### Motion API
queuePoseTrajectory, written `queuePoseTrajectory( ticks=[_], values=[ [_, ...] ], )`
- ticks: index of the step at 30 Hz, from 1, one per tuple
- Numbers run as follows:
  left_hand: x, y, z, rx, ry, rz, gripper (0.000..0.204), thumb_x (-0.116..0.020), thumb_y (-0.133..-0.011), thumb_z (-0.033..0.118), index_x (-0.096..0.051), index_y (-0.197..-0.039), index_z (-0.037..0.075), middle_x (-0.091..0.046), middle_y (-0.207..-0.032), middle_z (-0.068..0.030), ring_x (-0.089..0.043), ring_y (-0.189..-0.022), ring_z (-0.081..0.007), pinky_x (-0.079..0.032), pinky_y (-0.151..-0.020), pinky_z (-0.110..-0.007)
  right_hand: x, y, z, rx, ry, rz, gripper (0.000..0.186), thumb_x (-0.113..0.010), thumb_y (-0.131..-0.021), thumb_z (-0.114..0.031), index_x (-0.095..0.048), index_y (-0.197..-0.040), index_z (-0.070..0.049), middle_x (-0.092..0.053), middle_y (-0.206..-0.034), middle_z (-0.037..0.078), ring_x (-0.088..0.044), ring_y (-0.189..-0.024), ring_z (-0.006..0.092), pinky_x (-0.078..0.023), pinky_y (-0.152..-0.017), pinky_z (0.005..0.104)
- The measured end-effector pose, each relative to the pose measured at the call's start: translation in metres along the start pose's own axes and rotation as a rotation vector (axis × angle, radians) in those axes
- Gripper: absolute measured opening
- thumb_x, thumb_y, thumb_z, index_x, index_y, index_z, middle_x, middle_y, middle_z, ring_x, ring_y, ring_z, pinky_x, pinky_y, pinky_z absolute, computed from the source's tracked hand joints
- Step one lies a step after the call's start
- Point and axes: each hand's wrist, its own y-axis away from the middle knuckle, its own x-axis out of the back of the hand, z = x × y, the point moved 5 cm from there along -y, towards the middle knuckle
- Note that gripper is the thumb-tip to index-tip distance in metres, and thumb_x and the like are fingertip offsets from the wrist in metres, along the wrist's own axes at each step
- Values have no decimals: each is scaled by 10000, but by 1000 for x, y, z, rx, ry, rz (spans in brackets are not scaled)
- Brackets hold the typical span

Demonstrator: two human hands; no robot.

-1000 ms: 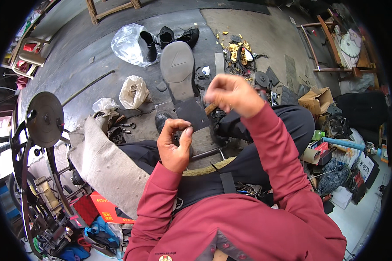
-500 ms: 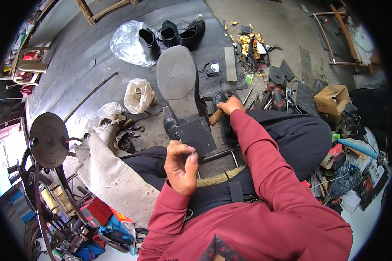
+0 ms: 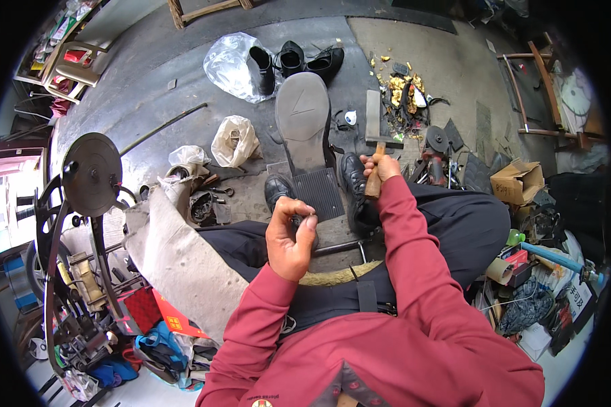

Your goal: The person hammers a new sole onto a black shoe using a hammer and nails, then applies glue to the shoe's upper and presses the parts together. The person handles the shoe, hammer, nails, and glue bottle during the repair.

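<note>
An upturned shoe with a grey sole (image 3: 301,119) lies between my feet, a black ribbed piece (image 3: 316,193) over its heel end. My left hand (image 3: 290,239) is just below that piece, thumb and forefinger pinched; what is between their tips is too small to make out. My right hand (image 3: 381,166) grips the wooden handle (image 3: 373,183) of a hammer, held upright to the right of the upturned shoe, its dark head away from me. My own black shoes (image 3: 353,180) flank the ribbed piece.
Black shoes (image 3: 322,62) and a plastic bag (image 3: 227,68) lie beyond. A foot-worked machine with a dark wheel (image 3: 91,175) stands at left beside a grey cloth (image 3: 176,264). Scraps (image 3: 407,91), a cardboard box (image 3: 516,180) and piled clutter (image 3: 529,305) are at right.
My right hand has dropped onto the hammer's handle, taken hold and turned it more upright. My left hand remains pinched near the heel, shifting slightly.
</note>
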Motion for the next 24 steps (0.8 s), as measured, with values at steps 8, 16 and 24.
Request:
queuePoseTrajectory(
  ticks=[8,16,24],
  values=[
    [-2,-2,-1,-7,16,5,92,-651,-941,4,-601,-1014,30,-582,-959,-25,-550,-933,-131,-448,-910,-277,-40,259,-83,728,473,-299,408,-580,-1043,-121,-432,-1401,8,-632,-841,57,-566,-614,75,-500,-534,238],
    [-4,-3,2,-52,-2,13,93,-667,-953,22,-616,-1030,31,-588,-925,-5,-535,-889,-104,-453,-865,-258,-68,353,-80,822,1196,-669,642,-592,-1003,17,-339,-1591,59,-602,-1418,283,-637,-1289,356,-494,-1044,344],
    [-5,-5,2,-97,-63,10,92,-671,-954,20,-621,-1029,35,-573,-889,-1,-531,-830,-93,-464,-804,-253,-84,347,-74,865,1344,-704,674,-592,-993,32,-318,-1610,31,-631,-1375,292,-660,-1232,429,-539,-983,391]
  ],
)
